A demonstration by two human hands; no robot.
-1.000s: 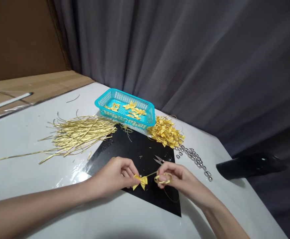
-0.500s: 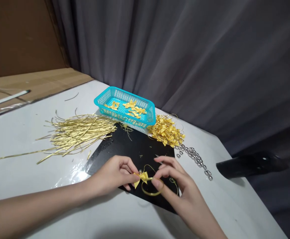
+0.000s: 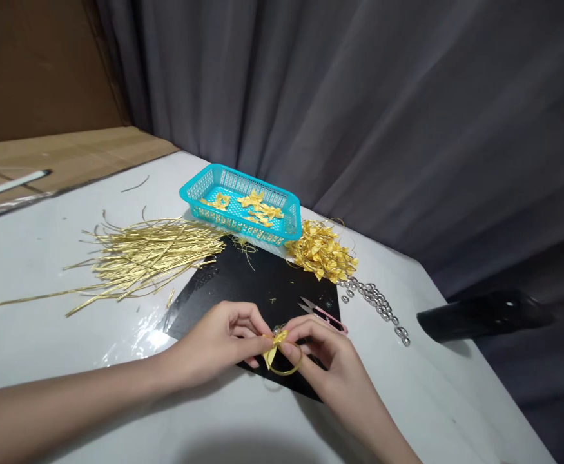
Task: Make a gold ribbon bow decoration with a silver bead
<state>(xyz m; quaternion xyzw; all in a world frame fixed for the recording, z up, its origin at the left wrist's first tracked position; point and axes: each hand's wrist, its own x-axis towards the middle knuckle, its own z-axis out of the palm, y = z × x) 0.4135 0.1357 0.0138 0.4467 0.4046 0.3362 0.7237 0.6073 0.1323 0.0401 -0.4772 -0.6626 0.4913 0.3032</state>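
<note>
Over the near edge of a black mat [image 3: 252,290], my left hand [image 3: 231,335] pinches a yellow ribbon bow [image 3: 271,356] at its left side. My right hand [image 3: 323,354] is closed on the bow's right side, thumb and forefinger together. A gold cord [image 3: 285,372] loops below the fingertips of my right hand. A small silvery bead shows at the top of the bow, partly hidden by fingers. Just beyond my right hand lie small scissors [image 3: 324,316] with pink handles, blades open.
A blue basket [image 3: 243,225] holding several yellow bows stands at the back. Gold cords [image 3: 156,258] lie left, a pile of yellow bows [image 3: 323,250] right, with silver beads [image 3: 378,301] beside it. A black object [image 3: 479,316] stands at the far right.
My right hand has moved left and closed in on the bow, and the cord loop has become smaller. The scissors, mostly covered before, are now in view.
</note>
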